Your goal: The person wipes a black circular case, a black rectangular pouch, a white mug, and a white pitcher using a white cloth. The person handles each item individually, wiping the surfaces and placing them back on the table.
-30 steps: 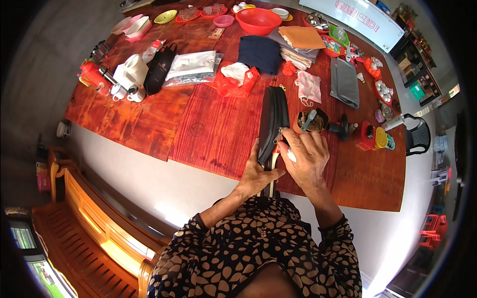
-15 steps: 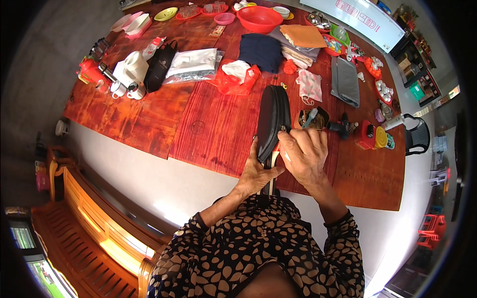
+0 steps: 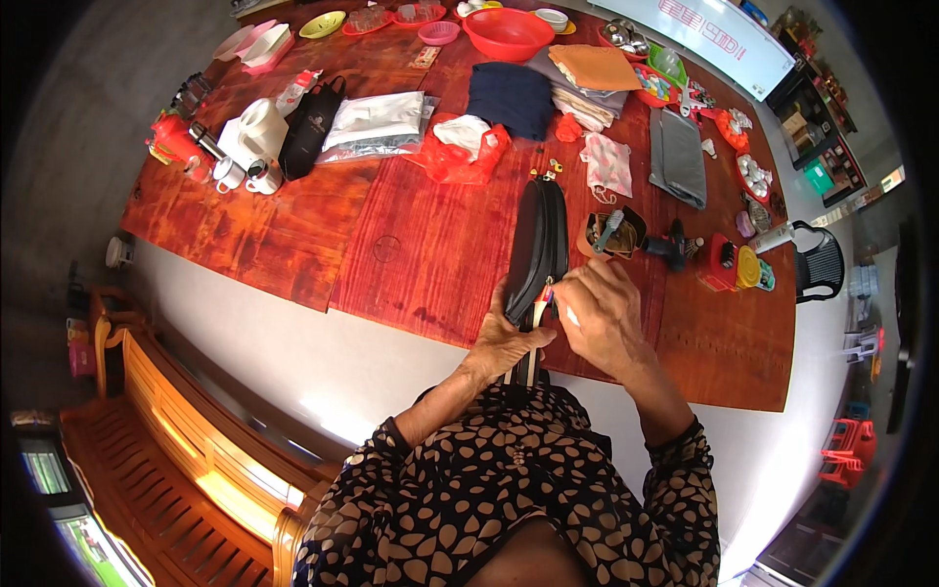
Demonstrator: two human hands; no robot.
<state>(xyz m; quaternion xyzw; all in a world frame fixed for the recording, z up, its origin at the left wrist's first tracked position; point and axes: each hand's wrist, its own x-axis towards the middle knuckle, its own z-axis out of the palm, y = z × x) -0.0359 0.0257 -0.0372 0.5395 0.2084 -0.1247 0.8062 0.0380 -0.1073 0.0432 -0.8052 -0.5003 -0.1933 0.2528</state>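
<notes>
A black zip case, long with a rounded top, stands on end over the table's near edge. Light, striped handle-like ends stick out below it. My left hand is wrapped round the lower part of the case, thumb across its front. With fingers pinched together, my right hand holds the zipper pull at the case's lower right edge; the fingers partly hide the pull. A bit of red and white shows at the zip opening. Just beyond the case lie small yellow pieces.
On the reddish wooden table are a brown open container with a brush, a black power tool, folded cloths, a red plastic bag, white cups and a red basin. A wooden bench stands at left.
My right hand has moved down the case's edge toward me with the zipper pull. The case looks slightly turned and a little lower; my left hand keeps its hold.
</notes>
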